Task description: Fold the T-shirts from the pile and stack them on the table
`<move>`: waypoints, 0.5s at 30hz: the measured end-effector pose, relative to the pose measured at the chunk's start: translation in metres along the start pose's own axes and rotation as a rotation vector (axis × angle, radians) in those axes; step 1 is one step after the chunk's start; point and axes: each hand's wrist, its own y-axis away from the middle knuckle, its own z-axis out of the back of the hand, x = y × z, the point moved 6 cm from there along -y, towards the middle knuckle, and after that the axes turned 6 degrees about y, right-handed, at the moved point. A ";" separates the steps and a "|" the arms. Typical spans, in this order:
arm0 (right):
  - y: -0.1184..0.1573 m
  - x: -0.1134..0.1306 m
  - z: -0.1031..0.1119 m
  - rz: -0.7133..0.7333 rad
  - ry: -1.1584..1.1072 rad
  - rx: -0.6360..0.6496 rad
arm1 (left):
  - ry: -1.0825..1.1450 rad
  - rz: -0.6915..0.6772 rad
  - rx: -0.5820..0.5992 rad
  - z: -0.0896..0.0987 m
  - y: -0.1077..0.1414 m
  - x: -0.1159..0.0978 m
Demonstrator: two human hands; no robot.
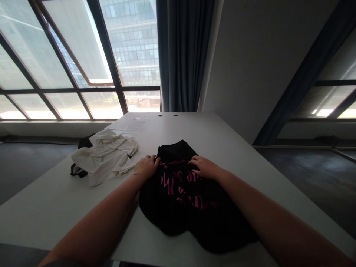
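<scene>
A black garment (178,218) with pink lettering lies on the white table (222,137), partly folded at its far end. My left hand (146,167) rests at the garment's left edge, its fingers bent over the fabric near the fold. On the right part of the lettering lies my right hand (205,167), fingers apart and touching the cloth. Whether the left fingers pinch any cloth cannot be made out.
A crumpled white cloth (107,155) lies left of my left hand, with something black under it. Sheets of paper (136,126) are at the table's far left, near two round holes. Windows and a blue curtain (185,55) stand behind.
</scene>
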 end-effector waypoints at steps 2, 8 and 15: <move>0.001 0.001 0.003 -0.060 0.025 0.018 | -0.063 0.104 0.047 0.004 0.001 0.006; 0.003 -0.022 0.003 -0.180 0.105 0.122 | -0.060 -0.073 0.045 0.014 0.001 -0.009; 0.027 -0.100 0.015 -0.405 0.220 0.210 | 0.167 -0.411 0.135 0.015 0.014 -0.041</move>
